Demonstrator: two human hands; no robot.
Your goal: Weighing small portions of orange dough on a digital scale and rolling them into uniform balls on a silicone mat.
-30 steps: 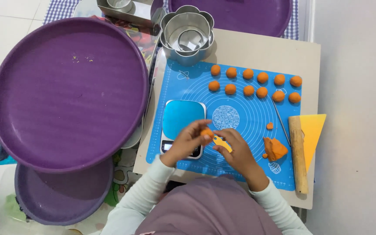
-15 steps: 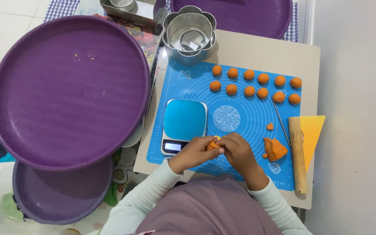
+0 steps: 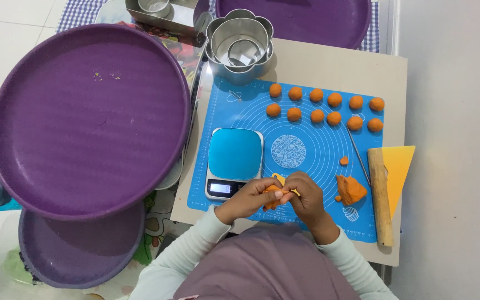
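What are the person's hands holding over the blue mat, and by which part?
Both the left hand and right hand pinch a small piece of orange dough between their fingertips, one at each end.

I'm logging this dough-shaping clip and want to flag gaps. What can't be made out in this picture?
- Head view: the piece of orange dough is mostly covered by the left hand and right hand, so its shape is unclear.
- The scale display is too small to tell.
- The purple tray at the top is cut off by the picture edge.
- The person's lap is hidden by their head covering.
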